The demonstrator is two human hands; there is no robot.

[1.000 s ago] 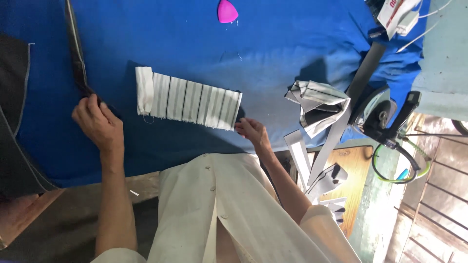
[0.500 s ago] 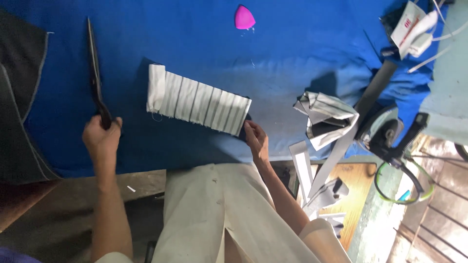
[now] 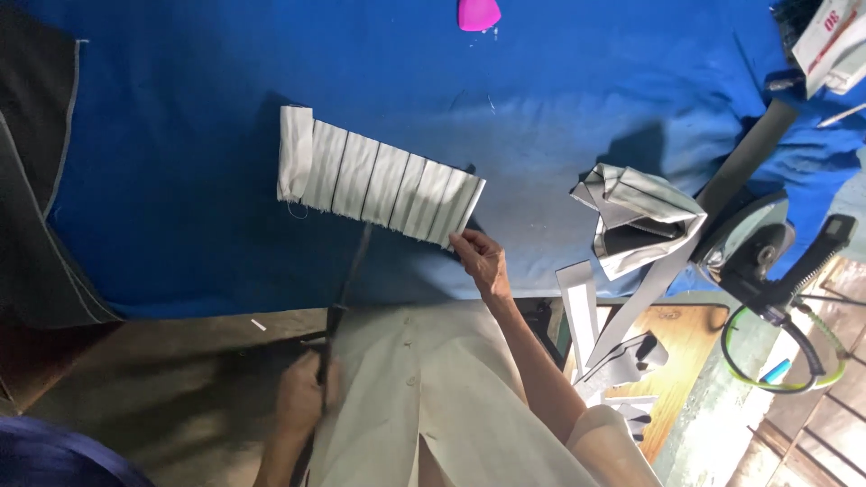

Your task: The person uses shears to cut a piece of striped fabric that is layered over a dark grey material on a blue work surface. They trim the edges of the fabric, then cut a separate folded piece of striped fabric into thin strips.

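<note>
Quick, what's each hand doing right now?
Left hand: closed on the scissors.
Right hand: fingers pinching the corner of the striped fabric.

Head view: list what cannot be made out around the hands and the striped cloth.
- Left hand: the grip on the scissors is blurred by motion and shadow; open or shut blades cannot be told.
- Right hand: fingertips at the striped cloth edge; pinching or just pressing is unclear.
- Pink object: cut off by the top edge.
- Iron: its soleplate faces away.

Matt blue cloth table cover (image 3: pixel 559 117), striped folded fabric (image 3: pixel 379 176), glossy metal iron (image 3: pixel 753 243)
</note>
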